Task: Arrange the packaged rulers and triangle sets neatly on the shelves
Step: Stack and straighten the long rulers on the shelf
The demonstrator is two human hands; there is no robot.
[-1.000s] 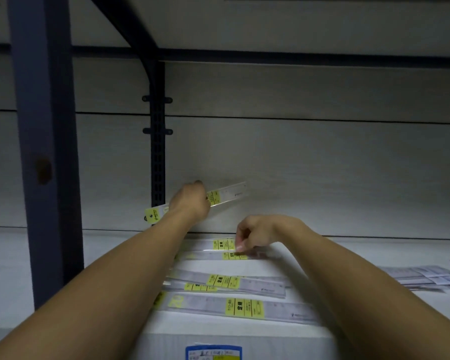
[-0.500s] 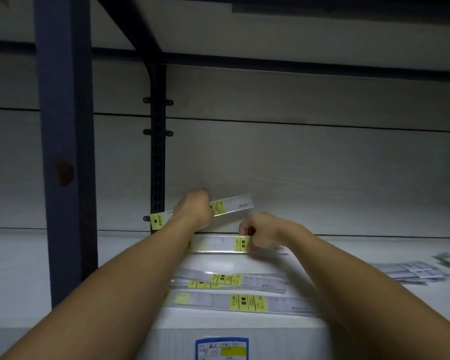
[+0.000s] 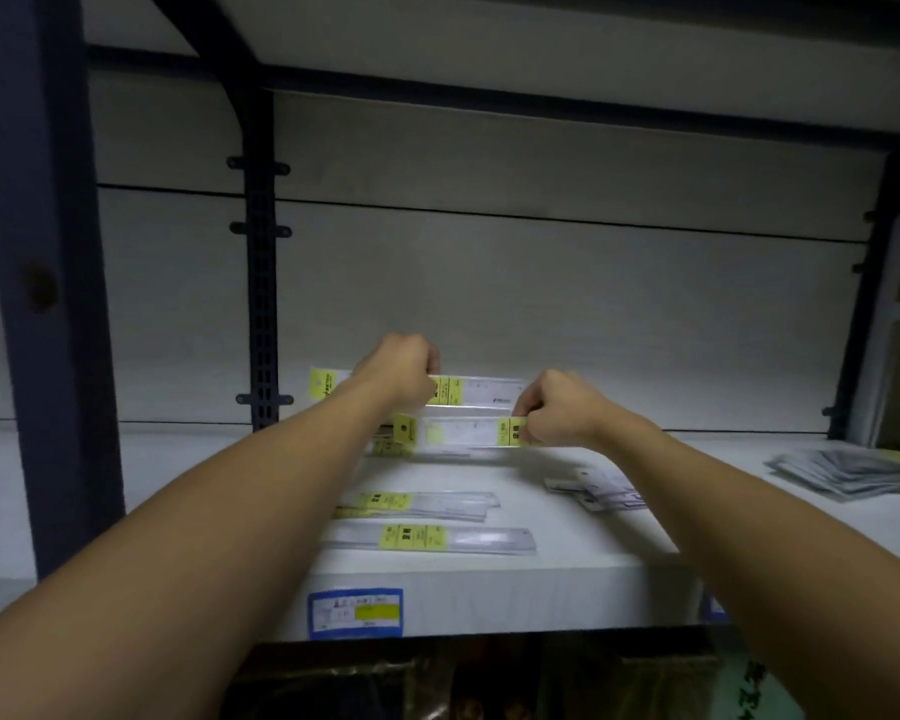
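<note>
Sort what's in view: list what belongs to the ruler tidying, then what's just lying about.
Job:
left hand gripping upper ruler
right hand pinching lower ruler
loose rulers
flat packets
shelf

Lying about:
blue label
blue post

— Can you read anything on the packaged rulers you're holding?

— No. The ruler in your left hand (image 3: 404,368) has a yellow label (image 3: 447,391) with dark print, too blurred to read. The one in your right hand (image 3: 557,415) has a yellow label (image 3: 511,431) with two dark characters you can't make out.

— And the rulers lying on the white box?

— The front ruler (image 3: 430,539) has a yellow label with black characters, illegible. The blue-bordered sticker (image 3: 355,612) on the box front (image 3: 515,597) shows small print and a yellow bar, nothing readable. At the bottom right edge, green characters (image 3: 754,685) are too blurred to read.
</note>
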